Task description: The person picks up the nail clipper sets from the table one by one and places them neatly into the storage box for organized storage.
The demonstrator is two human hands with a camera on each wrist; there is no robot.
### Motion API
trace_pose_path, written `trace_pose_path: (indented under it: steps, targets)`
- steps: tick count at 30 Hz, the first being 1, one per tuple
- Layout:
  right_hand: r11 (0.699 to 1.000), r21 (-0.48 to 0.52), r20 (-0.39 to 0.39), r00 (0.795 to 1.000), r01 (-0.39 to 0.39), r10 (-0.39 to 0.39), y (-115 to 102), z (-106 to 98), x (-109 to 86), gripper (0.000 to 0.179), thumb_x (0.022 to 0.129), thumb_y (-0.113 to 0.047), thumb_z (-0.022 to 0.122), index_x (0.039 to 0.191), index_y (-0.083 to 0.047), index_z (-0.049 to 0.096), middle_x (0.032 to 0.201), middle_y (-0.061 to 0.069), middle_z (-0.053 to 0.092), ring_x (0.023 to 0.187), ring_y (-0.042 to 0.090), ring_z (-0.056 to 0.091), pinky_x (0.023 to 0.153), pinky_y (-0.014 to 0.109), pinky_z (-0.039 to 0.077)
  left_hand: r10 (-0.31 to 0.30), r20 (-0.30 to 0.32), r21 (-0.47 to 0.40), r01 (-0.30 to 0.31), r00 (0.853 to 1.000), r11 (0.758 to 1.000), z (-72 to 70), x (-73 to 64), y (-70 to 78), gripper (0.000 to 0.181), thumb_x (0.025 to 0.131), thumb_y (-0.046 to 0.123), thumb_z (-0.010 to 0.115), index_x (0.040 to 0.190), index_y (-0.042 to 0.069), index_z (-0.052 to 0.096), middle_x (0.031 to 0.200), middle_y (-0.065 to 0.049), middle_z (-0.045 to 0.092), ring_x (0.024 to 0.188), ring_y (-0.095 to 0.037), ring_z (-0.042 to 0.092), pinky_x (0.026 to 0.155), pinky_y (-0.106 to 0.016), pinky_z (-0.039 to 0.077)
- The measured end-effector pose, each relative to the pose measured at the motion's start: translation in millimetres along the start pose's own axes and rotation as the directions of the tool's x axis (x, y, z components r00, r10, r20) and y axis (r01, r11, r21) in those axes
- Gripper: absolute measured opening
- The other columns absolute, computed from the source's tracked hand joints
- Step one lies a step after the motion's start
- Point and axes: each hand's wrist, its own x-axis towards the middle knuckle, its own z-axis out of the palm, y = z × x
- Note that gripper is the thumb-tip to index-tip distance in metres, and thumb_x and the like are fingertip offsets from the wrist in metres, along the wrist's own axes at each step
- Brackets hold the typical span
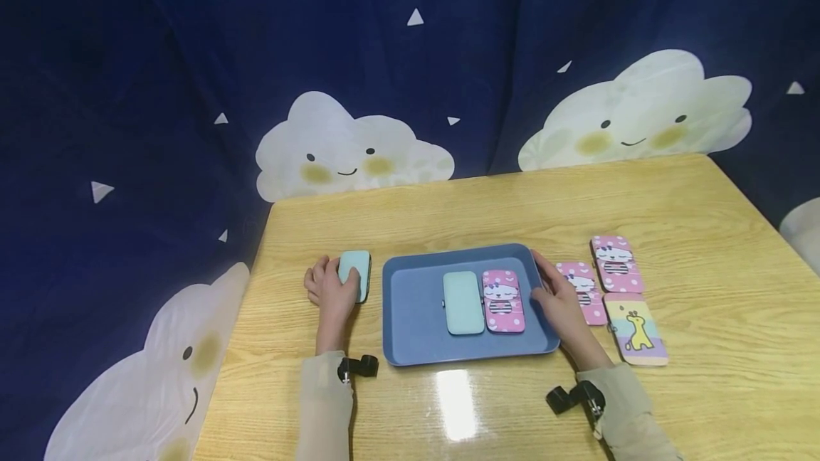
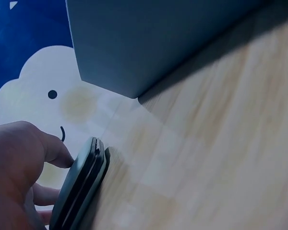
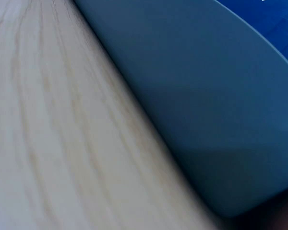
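Note:
At the left of the table my left hand (image 1: 336, 292) holds a mint-green clasp case (image 1: 361, 269), which lies flat. Its thumb (image 2: 57, 152) is on the case's broad face, with the other fingers bent at the left side. My right hand (image 1: 562, 308) grips the right rim of a blue tray (image 1: 410, 358), thumb over the rim. Inside the tray, a second mint-green case (image 1: 463, 303) lies beside a pink case with a cat picture (image 1: 503, 302). The right wrist view shows mostly the tray's outer wall (image 3: 197, 110); that hand is almost wholly hidden there.
Right of the tray lie two more pink cat cases (image 1: 617, 264) (image 1: 586, 294), one partly behind my right hand, and a striped giraffe case (image 1: 635, 329). All stand on a wooden table (image 1: 410, 215). A dark blue curtain (image 1: 384, 55) with clouds hangs behind its far edge.

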Motion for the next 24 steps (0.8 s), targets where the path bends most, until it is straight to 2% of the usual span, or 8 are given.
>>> trace_pose_path:
  steps: [12, 19, 24]
  targets:
    - [1.0, -0.009, 0.006, 1.0, -0.005, 0.005, 0.3, 0.5, -0.9, 0.073, 0.088, 0.011, 0.044, 0.156, -0.008, 0.028, 0.161, 0.015, 0.025, 0.148, 0.032, 0.019, 0.105, 0.007, 0.023, -0.027, 0.0, 0.001, 0.027, 1.0, 1.0, 2.1, 1.3, 1.3, 0.059, 0.088, 0.031, 0.064, 0.135, -0.003, 0.052, 0.154, -0.018, 0.025, 0.144, -0.041, -0.002, 0.11, -0.059, 0.002]
    - [1.0, -0.006, 0.005, 1.0, -0.005, 0.005, -0.6, 0.4, -0.7, 0.072, 0.088, 0.011, 0.043, 0.156, -0.007, 0.028, 0.16, 0.016, 0.026, 0.148, 0.032, 0.019, 0.107, 0.009, 0.023, -0.044, -0.016, 0.026, 0.044, 0.999, 0.999, 2.2, 3.8, 6.1, 0.057, 0.087, 0.028, 0.065, 0.133, -0.004, 0.053, 0.151, -0.02, 0.03, 0.14, -0.041, 0.008, 0.108, -0.057, 0.008]
    - [1.0, -0.006, 0.007, 1.0, -0.015, 0.015, -2.2, 0.1, -1.2, 0.072, 0.089, 0.011, 0.043, 0.157, -0.008, 0.027, 0.161, 0.015, 0.026, 0.148, 0.03, 0.019, 0.108, 0.01, 0.022, -0.034, -0.002, 0.063, 0.034, 0.999, 0.997, 2.9, 5.3, 10.3, 0.055, 0.088, 0.025, 0.066, 0.132, -0.004, 0.052, 0.143, -0.021, 0.038, 0.135, -0.042, 0.017, 0.107, -0.057, 0.012]
